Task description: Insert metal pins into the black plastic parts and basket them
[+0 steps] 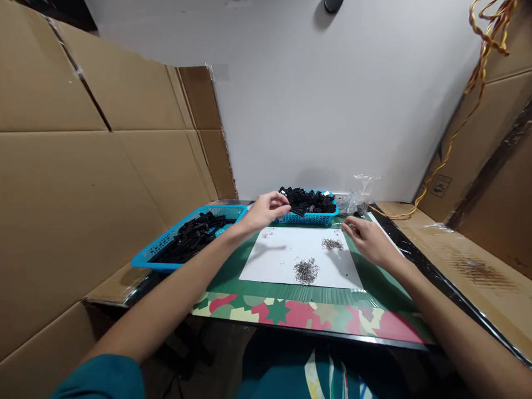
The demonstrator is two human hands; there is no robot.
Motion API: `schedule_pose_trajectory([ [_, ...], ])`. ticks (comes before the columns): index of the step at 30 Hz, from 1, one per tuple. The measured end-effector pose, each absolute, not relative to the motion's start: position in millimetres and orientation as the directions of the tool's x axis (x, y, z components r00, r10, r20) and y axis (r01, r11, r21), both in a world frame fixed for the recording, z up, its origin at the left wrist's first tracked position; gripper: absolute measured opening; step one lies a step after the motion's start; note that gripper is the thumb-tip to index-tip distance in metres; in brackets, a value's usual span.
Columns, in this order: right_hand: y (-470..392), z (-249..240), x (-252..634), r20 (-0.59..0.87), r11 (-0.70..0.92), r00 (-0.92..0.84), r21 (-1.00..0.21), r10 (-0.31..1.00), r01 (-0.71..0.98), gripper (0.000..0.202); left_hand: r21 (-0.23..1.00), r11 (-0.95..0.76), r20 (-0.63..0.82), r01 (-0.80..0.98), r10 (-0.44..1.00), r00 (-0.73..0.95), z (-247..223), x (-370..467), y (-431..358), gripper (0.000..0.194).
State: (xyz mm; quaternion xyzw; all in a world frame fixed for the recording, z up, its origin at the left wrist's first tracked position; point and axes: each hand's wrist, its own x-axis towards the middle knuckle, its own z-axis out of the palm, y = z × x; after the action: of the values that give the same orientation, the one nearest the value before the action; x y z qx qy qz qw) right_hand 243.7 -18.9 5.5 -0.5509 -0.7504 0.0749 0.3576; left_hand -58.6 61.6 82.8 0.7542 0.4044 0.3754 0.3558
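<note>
My left hand [268, 211] is raised above the far left of a white sheet [291, 249], its fingers curled towards the thumb. A black part touches or lies just behind its fingertips; which one, I cannot tell. Over the sheet's far right corner is my right hand [366, 238], with fingers bent and pressed together; anything between them is too small to name. Small metal pieces form a larger pile [306, 271] near the sheet's front and a smaller pile [332, 244] farther back. Black parts [310, 200] fill the blue basket [307, 219] behind the sheet.
At the left, a wide blue basket [145, 261] holds long black parts [193, 238]. Cardboard walls [137, 155] stand on both sides. Clear plastic [351, 203] lies behind the right hand, and twisted yellow-red wires [451, 141] hang at the right.
</note>
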Motion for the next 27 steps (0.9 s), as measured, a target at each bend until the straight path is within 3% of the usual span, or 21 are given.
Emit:
schedule_pose_trajectory([
  [6, -8.1, -4.6, 255.6, 0.193, 0.263, -0.185, -0.559, 0.964, 0.787, 0.025, 0.891, -0.383, 0.233, 0.242, 0.846, 0.480, 46.0, -15.4, 59.6, 0.024],
  [10, -6.7, -7.4, 248.4, 0.239, 0.291, -0.180, -0.595, 0.954, 0.749, 0.019, 0.966, -0.237, 0.179, 0.100, 0.899, 0.400, 29.1, -13.2, 67.0, 0.030],
  [15, -6.4, -12.7, 239.3, 0.210, 0.286, -0.203, -0.536, 0.957, 0.794, 0.017, 0.996, -0.049, 0.073, -0.075, 0.928, 0.365, 14.6, -17.5, 61.5, 0.023],
  [23, -14.1, -14.0, 239.0, 0.139, 0.272, -0.236, -0.383, 0.962, 0.882, 0.018, 0.998, 0.039, -0.023, -0.041, 0.947, 0.320, 8.2, -7.8, 40.5, 0.028],
  [27, -15.8, -6.5, 243.2, 0.173, 0.346, -0.300, -0.489, 0.938, 0.801, 0.025, 0.988, 0.115, -0.075, -0.100, 0.938, 0.338, 11.2, -8.1, 38.2, 0.029],
])
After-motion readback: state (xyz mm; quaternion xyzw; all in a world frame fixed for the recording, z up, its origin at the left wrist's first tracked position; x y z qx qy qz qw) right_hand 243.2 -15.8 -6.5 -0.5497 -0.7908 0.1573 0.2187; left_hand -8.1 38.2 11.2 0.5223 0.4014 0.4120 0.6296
